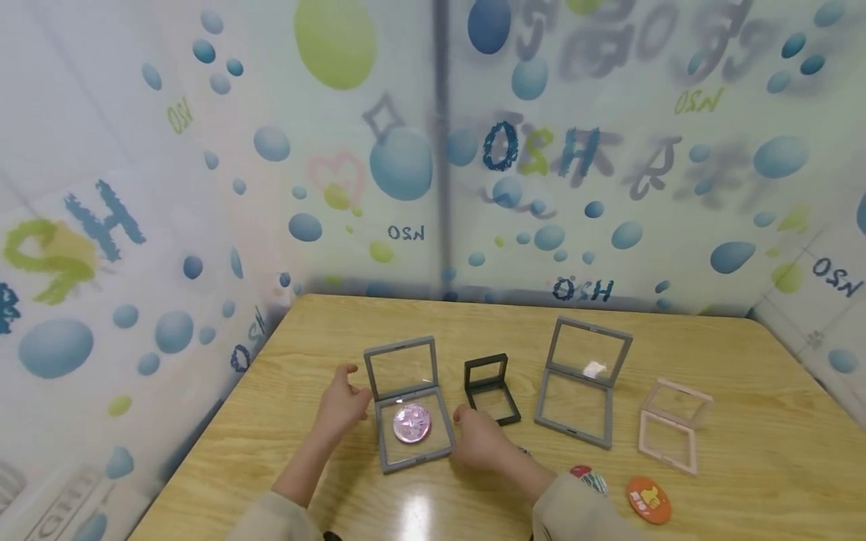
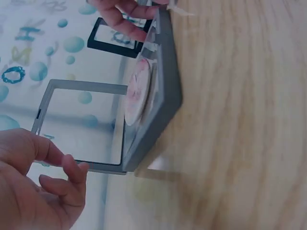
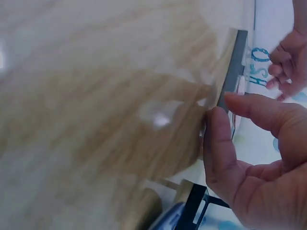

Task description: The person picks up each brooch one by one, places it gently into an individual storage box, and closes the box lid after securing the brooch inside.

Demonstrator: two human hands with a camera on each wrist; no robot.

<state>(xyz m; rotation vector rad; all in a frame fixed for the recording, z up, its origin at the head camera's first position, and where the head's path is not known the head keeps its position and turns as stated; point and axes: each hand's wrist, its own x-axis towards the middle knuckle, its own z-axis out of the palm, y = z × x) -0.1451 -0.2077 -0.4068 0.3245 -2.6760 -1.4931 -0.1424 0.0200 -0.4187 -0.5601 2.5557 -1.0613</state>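
A grey hinged display frame (image 1: 419, 459) with clear film lies with its lid raised on the table. On the film of its lower half rests a shiny pink round badge (image 1: 411, 424). My right hand (image 1: 482, 443) holds the lower half's right edge; in the right wrist view its thumb (image 3: 249, 106) and a finger meet at the grey rim. Beside the frame's left side is my left hand (image 1: 343, 402), its fingers loosely bent near the raised lid. The left wrist view shows this hand (image 2: 38, 187) close to the lid's edge, gripping nothing visible.
To the right stand a small black frame (image 1: 485, 388), another grey frame (image 1: 575, 432) and a pink frame (image 1: 666, 457), all opened. An orange badge (image 1: 648, 500) and a red-and-green badge (image 1: 590, 479) lie near the right sleeve. A patterned wall (image 1: 352, 263) rises behind the table.
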